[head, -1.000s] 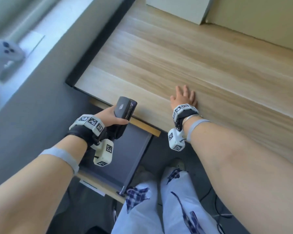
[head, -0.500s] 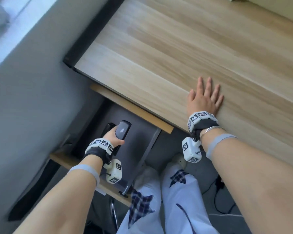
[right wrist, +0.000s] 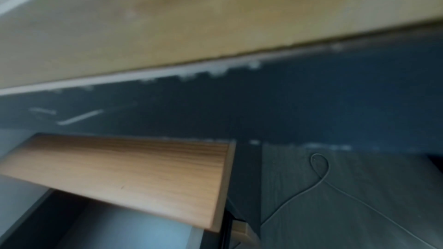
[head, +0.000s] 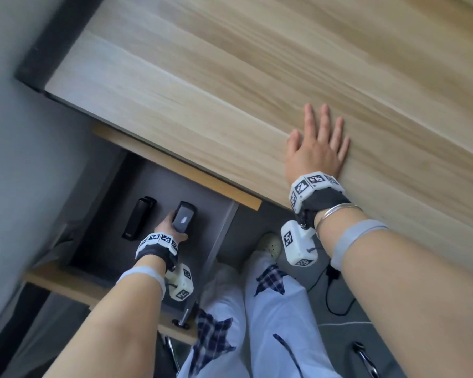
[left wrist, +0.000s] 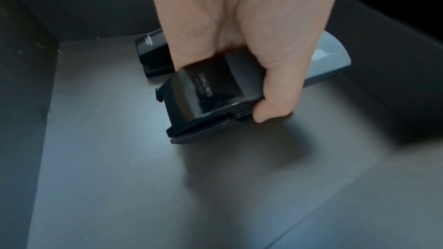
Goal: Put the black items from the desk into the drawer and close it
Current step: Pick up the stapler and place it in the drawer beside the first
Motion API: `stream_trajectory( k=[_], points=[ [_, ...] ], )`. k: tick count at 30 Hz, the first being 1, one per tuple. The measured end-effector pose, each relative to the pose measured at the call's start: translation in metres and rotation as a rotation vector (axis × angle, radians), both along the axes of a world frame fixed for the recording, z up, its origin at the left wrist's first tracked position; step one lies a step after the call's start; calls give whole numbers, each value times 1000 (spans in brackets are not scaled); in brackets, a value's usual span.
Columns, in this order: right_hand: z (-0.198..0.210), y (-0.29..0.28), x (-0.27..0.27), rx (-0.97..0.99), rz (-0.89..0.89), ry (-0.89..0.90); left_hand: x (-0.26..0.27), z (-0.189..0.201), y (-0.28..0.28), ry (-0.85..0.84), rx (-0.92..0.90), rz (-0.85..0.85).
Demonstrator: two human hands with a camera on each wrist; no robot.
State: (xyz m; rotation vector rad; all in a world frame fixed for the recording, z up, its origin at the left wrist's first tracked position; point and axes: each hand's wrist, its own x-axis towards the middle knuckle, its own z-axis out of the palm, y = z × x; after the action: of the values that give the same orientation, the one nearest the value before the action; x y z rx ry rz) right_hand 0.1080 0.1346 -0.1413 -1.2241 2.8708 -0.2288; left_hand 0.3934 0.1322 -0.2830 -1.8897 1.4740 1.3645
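Observation:
The grey drawer (head: pixel 112 214) stands pulled out under the wooden desk (head: pixel 230 77). My left hand (head: pixel 172 226) reaches into it and grips a black hole punch (head: pixel 183 217) from above, thumb on one side and fingers on the other; in the left wrist view the hole punch (left wrist: pixel 206 99) sits low over the drawer floor (left wrist: pixel 120 177), whether touching I cannot tell. A black stapler (head: pixel 138 219) lies on the drawer floor just left of it, also seen as the stapler (left wrist: pixel 154 52) behind my hand. My right hand (head: pixel 316 148) lies flat on the desk near its front edge, fingers straight.
The drawer's wooden front (head: pixel 74 285) faces me; its right wall (head: pixel 219 241) is beside my legs (head: pixel 257 323). A cable (head: pixel 336 301) trails on the grey floor at right. A wall (head: pixel 17 173) runs close on the left.
My left hand has carried the hole punch from above the drawer's edge down deep into the drawer beside the stapler. My right hand has stayed flat on the desk.

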Motion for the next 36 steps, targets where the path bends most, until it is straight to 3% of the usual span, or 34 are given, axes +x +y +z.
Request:
stream_trajectory(
  k=[8, 17, 25, 36],
  points=[
    [1, 0, 0, 18, -2, 7, -13, -12, 2, -13, -77, 84],
    [2, 0, 0, 30, -1, 2, -12, -7, -4, -83, -91, 3],
    [3, 0, 1, 9, -3, -6, 3, 11, -12, -52, 7, 87],
    [11, 2, 3, 29, -2, -73, 87, 75, 22, -362, -88, 235]
  ],
)
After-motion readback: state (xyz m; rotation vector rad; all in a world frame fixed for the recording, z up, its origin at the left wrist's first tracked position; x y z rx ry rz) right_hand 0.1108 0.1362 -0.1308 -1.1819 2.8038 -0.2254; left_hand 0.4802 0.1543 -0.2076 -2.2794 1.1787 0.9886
